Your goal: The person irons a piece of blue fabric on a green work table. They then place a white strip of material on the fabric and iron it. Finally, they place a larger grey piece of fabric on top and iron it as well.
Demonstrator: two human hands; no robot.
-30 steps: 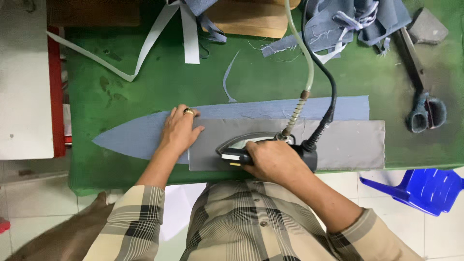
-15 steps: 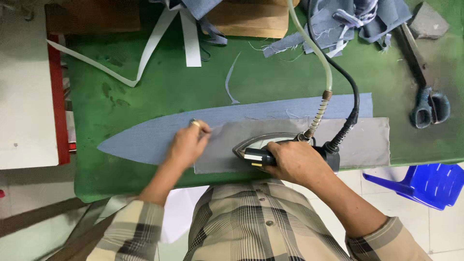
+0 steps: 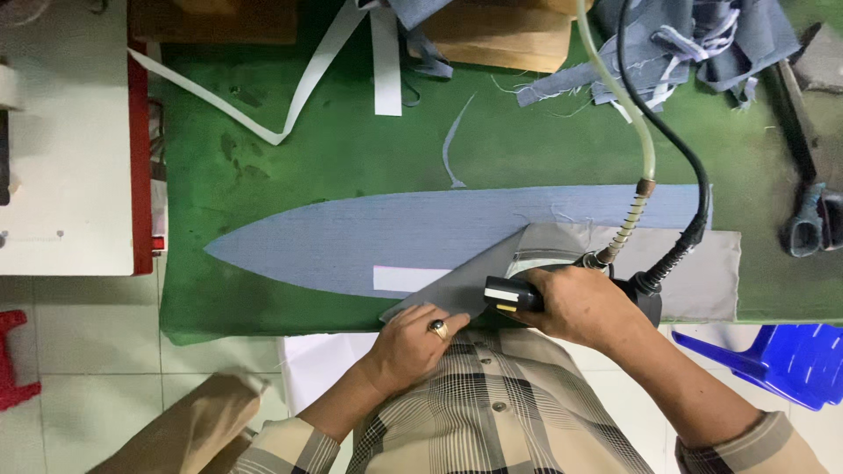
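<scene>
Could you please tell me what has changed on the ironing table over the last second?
The left hand left the blue fabric piece and now lifts the grey cloth's corner, baring a white strip. The right hand kept gripping the iron. The scissors stayed put.

A blue-grey cloth (image 3: 378, 241) and grey cloth (image 3: 702, 272) are seen on the green table (image 3: 307, 167); a beige plaid shirt (image 3: 500, 412) is worn.

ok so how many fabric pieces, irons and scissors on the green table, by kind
Flat fabric pieces being pressed: 2 (blue pointed piece, grey piece)
Irons: 1 (steam iron, gripped by the right hand)
Scissors: 1 (scissors)
Total: 4
</scene>
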